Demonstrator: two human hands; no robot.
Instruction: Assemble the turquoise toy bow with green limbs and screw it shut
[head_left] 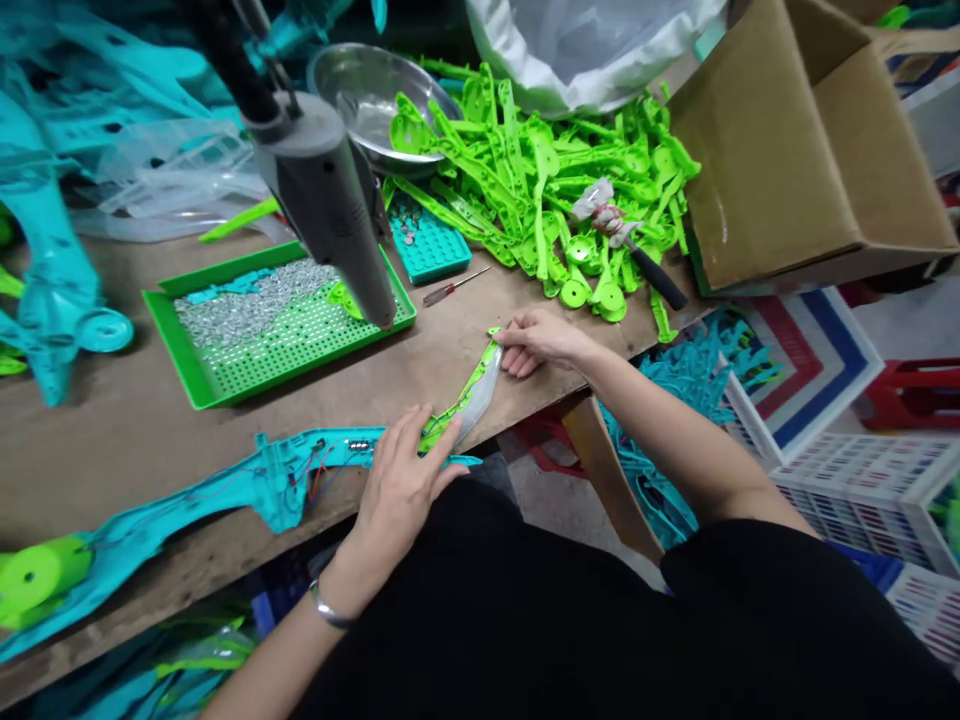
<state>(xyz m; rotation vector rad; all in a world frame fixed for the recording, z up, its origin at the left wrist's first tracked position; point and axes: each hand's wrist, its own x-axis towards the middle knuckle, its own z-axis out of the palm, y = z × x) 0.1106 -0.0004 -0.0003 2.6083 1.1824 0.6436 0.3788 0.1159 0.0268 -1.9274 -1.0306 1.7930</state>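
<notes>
A slim curved plastic piece, lime green with a grey side (480,395), lies slantwise at the front edge of the workbench. My right hand (541,342) pinches its upper tip between thumb and fingers. Over its lower end is my left hand (405,480), closed with thumb and fingers about the piece and the tip of a long turquoise plastic shell (225,490). That shell stretches left along the edge, with thin wires inside and a round green part (45,580) at its far end. How firmly the left fingers grip is partly hidden.
A grey electric screwdriver (330,200) hangs over a green tray (292,370) of screws. Beyond are a small screwdriver (454,287), a turquoise tray (435,260), a hammer (645,265), piled green parts (525,170) and a metal bowl (367,75). A cardboard box (765,160) stands right.
</notes>
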